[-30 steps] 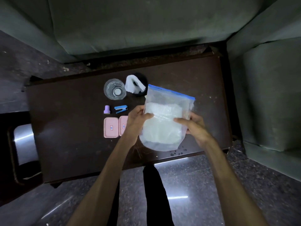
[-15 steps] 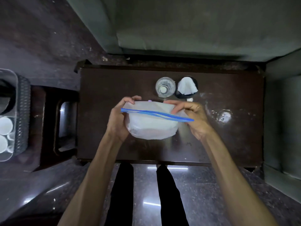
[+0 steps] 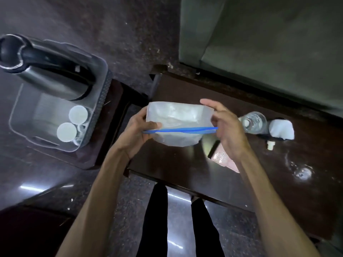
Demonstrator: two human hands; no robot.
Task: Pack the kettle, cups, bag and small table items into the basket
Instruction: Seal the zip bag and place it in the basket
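Bag pinched at both ends by left hand and right hand
Now nearer the basket than half a second ago

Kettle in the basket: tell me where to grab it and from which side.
Grip the kettle by its black handle, coming from above. The handle arches over the top of the steel body and stands clear above the clear basket, whose walls block a side approach to the body. Both hands are busy: left hand and right hand hold the zip bag.

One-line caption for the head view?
Both hands, left and right, hold the zip bag near the basket containing kettle and cups.
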